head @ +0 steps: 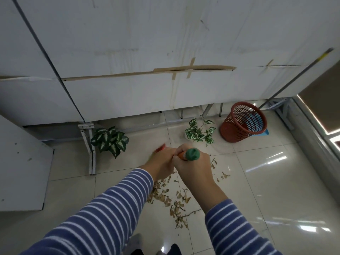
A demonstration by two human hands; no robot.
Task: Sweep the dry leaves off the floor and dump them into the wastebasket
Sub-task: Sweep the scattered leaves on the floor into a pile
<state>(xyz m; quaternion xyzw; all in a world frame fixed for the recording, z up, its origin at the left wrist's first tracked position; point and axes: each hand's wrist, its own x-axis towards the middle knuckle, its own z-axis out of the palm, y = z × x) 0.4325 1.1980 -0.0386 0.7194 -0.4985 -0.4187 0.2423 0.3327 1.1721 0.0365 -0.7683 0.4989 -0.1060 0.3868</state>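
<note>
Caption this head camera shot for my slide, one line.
Left hand and right hand grip a broom handle above dry leaves; red wastebasket stands nearby.

White panels (128,43) are forming the wall, with brown tape (147,73) running across a seam. Glossy pale tiles (276,181) are covering the floor and reflecting bright light on the right side.

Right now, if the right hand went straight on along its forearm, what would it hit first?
Likely the white wall panel: the right hand aims across floor between the dark plant and the striped plant. Depth is unclear; the left hand sits close beside that line.
</note>
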